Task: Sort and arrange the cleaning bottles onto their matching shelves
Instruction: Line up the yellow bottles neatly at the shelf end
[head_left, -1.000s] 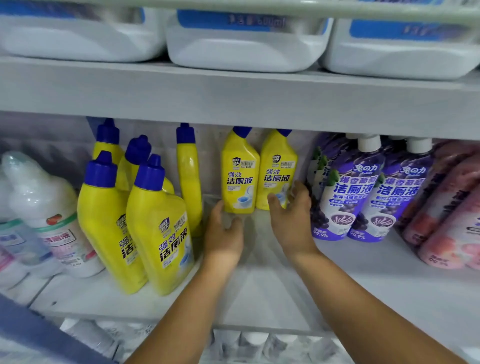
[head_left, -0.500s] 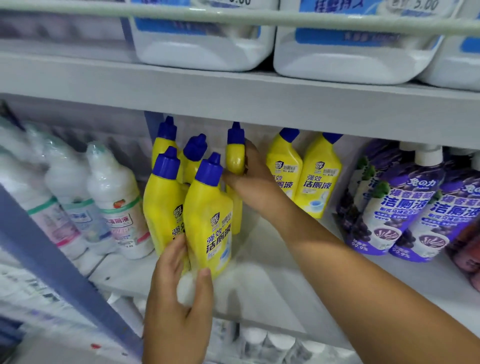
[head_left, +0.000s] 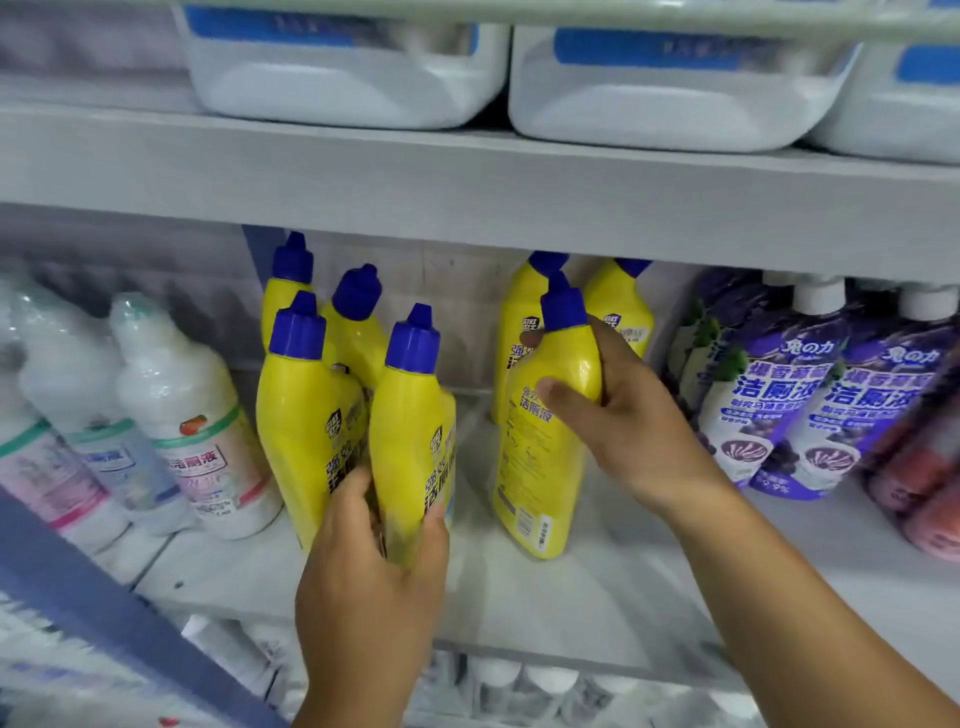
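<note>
A person's right hand (head_left: 618, 415) grips a yellow bottle (head_left: 545, 431) by its shoulder, thumb across the front and fingers curled behind, and holds it tilted above the middle of the shelf (head_left: 597, 587), just in front of two more yellow bottles (head_left: 618, 306) standing at the back edge. The left hand (head_left: 374, 561) is wrapped round the base of the front bottle (head_left: 410, 431) in the yellow group (head_left: 306, 395) towards the shelf's left, apparently steadying it or drawing it toward the front edge. The grip high on the neck suits a tall, narrow bottle that would tip if pushed from below; the aim seems to be one tidy yellow block between the white bottles (head_left: 197, 415) on the left and the purple pouches (head_left: 800, 395) on the right. White jugs (head_left: 353, 83) sit on the shelf above. Half a second ago the right hand was only closing on this bottle where it stood upright beside the group; now it has carried it rightward into the gap, while the left hand has slid up onto the front bottle's base.
</note>
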